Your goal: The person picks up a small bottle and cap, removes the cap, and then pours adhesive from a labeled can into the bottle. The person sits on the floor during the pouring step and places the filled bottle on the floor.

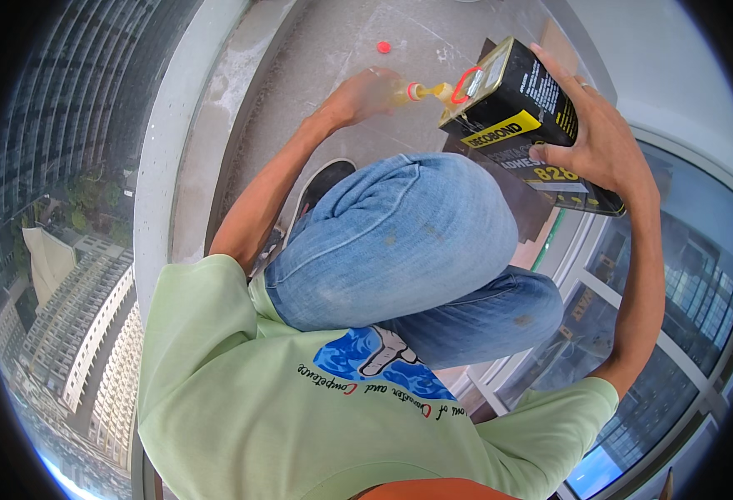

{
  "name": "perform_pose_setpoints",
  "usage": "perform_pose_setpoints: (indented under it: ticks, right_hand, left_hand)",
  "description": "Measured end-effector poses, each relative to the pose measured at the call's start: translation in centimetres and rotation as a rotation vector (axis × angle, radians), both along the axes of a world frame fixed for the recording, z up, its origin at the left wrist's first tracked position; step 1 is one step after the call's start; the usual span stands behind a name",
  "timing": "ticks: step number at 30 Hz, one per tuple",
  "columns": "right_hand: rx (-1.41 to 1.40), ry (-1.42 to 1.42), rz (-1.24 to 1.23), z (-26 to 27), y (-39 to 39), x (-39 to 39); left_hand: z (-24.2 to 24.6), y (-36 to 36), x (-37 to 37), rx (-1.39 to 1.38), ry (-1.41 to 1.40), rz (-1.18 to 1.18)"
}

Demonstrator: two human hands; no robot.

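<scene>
My right hand (597,147) grips a black and yellow Decobond contact adhesive can (516,134) by its side and upper edge. The can is tilted, its top turned toward my left hand. On that top are a red loop (465,85) and a metal piece. Amber adhesive (434,91) stretches from the can's opening to the mouth of a small clear plastic bottle (399,94) with a red neck ring. My left hand (366,94), partly blurred, holds this bottle; its fingers hide much of the bottle's body.
A red bottle cap (383,47) lies on the concrete floor (335,37) beyond my left hand. A low ledge (201,144) runs along the left, with tall buildings far below. My bent knee (416,231) sits under the can. Framed glass panes (647,250) stand on the right.
</scene>
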State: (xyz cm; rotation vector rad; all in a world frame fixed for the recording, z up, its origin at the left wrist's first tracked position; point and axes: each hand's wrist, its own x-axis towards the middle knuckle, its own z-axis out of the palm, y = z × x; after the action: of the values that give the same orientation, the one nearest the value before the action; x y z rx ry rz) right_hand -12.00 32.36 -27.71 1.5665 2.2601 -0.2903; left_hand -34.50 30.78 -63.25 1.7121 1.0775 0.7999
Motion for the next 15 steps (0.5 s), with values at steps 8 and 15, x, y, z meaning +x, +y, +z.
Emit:
perform_pose_setpoints:
  ticks: [8,15]
  right_hand:
    - [-0.006,-0.007,0.007,0.09,0.01,-0.2]
    - [-0.009,-0.012,-0.006,0.15,-0.03,-0.24]
  left_hand:
    - [0.12,-0.11,0.13,0.0,0.01,0.008]
    - [0.2,-0.21,0.49,-0.025,-0.009,-0.001]
